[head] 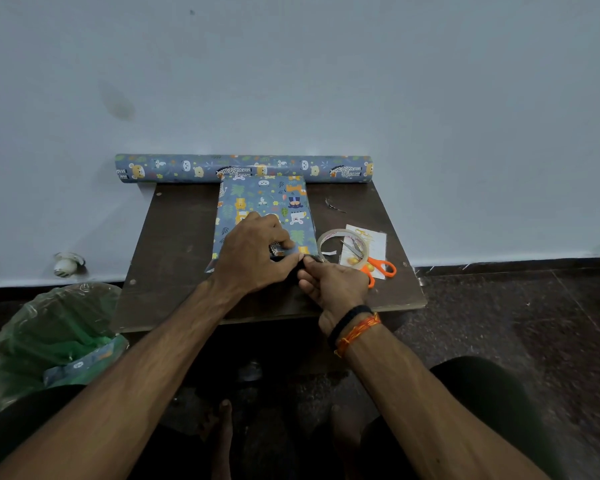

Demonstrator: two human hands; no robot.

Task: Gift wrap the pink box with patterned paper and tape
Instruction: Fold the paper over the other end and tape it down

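A: Why is the left hand (253, 252) spread over the near end of the box (264, 216) like that?

B: I'd say it's pinning the fold. The box sits in the middle of the small dark table (174, 237), its top fully covered in the patterned paper, no pink showing. The fingers curl down over the near edge and press the paper flap flat so it can't spring open.

A: And the right hand (329, 284)?

B: It's at the box's near right corner, touching the left hand's fingertips. Thumb and fingers are pinched on something small there, paper edge or a strip of tape, I can't tell which in this dim light.

A: The tools are close.

B: Sensibly so. The tape roll (342, 249) lies just beside the box on the right, with the orange-handled scissors (374, 265) resting on a white card (376, 242), all within the right hand's reach. The spare paper roll (243, 168) is parked against the wall behind the box.

A: Both forearms?

B: Stretched forward and angled inward, meeting at that 1 corner, right wrist turned in, with bands on it.
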